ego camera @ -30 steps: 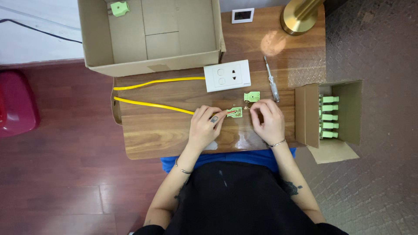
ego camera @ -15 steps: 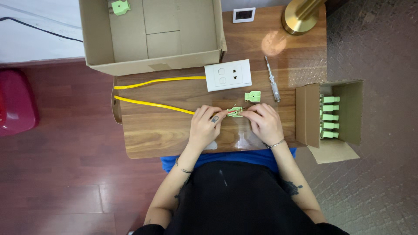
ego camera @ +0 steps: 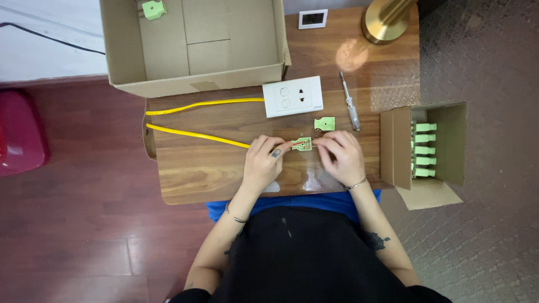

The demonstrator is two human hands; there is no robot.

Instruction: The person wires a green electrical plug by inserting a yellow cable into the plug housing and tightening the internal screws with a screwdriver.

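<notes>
- Plug (ego camera: 302,145), a small green body lying open on the table (ego camera: 196,179), sits between the two hands, just past the table's middle. Thin wire ends show inside it.
- Left hand (ego camera: 264,163) lies at 9 o'clock of the plug, fingers pinched narrow on the cable (ego camera: 196,134) right where it enters the plug's left end.
- Right hand (ego camera: 341,157) lies at 3 o'clock of it, fingertips closed on the plug's right end; whether they grip a wire or the body is too small to tell.
- Long axis of the plug runs 9 to 3 o'clock, in line with the incoming cable. Both hands touch it, so neither is clearly nearer.
- Against the frame a second ago, the right hand has slid in from 4 o'clock to meet the plug; the left hand and plug lie as before.
- Cover (ego camera: 324,123), a loose green piece, lies at 1 o'clock of the plug, near but apart.
- Screwdriver (ego camera: 349,102) lies just beyond the cover, pointing toward 12.
- Small box (ego camera: 393,148) at 3 o'clock, off the table's edge, holds a row of green plugs.
- Socket (ego camera: 292,96), a white plate, sits at 12 o'clock, the cable's other run reaching its left side.
- Big box (ego camera: 196,84) lies farthest, at 11 o'clock, with one green plug in its far corner.
</notes>
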